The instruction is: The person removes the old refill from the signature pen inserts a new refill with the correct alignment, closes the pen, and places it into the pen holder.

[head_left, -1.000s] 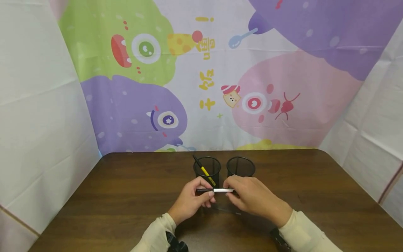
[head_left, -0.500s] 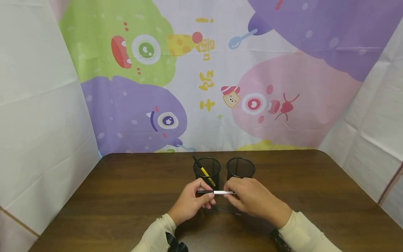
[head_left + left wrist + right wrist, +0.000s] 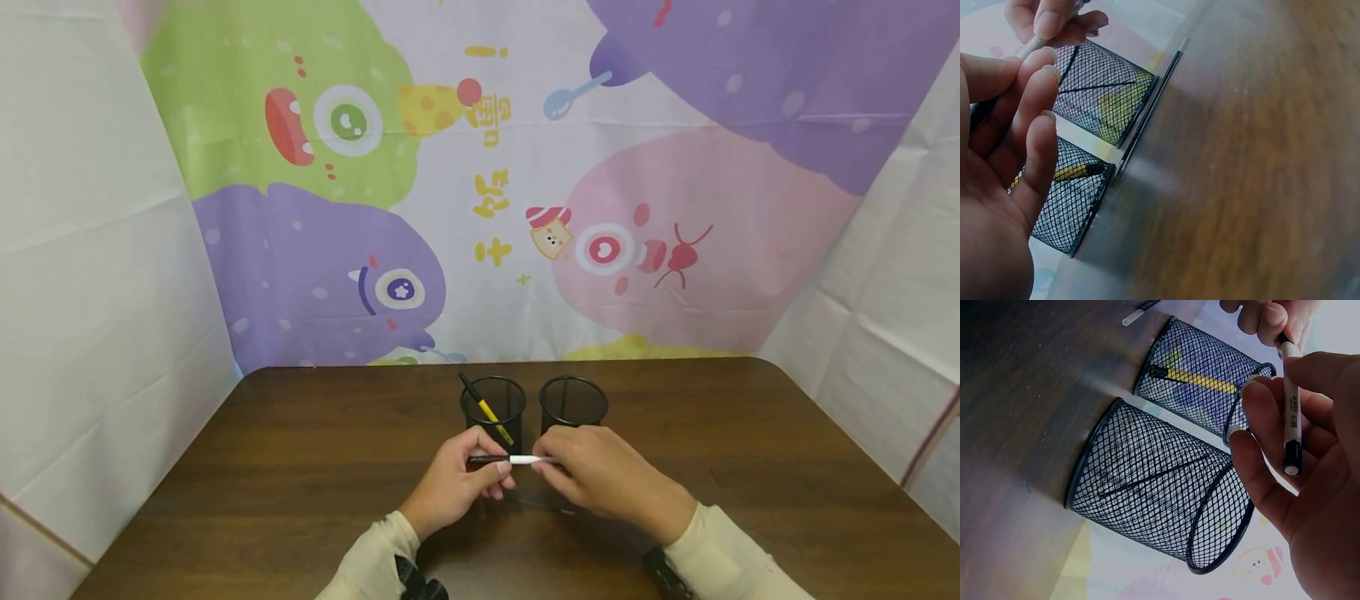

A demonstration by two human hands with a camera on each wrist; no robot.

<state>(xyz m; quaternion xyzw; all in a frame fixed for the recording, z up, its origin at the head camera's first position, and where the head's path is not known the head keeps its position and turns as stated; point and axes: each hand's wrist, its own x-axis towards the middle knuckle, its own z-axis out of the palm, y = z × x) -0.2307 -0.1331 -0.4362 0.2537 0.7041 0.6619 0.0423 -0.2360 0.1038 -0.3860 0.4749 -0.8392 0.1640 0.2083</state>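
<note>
A slim white-and-black pen (image 3: pixel 525 460) lies level between the two hands, in front of the pen holders. My left hand (image 3: pixel 454 479) pinches its black part between thumb and fingers. The right hand (image 3: pixel 611 471) grips the white part with thumb and fingertips; in the right wrist view the white barrel (image 3: pixel 1292 406) crosses the fingers and ends in a black tip. Behind the left hand stands a black mesh pen holder (image 3: pixel 1075 219) with a yellow-and-black pen (image 3: pixel 487 410) leaning in it. A second mesh holder (image 3: pixel 1147 481) is behind the right hand.
A thin black stick-like pen with a pale end (image 3: pixel 1150 109) lies on the brown wooden table (image 3: pixel 300 467), close along the holders' bases. A cartoon-print cloth (image 3: pixel 510 317) hangs behind the table, with white cloth walls (image 3: pixel 97 250) on both sides.
The head view has shifted slightly, so the scene sits a little lower. Both hands keep their hold on the pen with hardly any movement.
</note>
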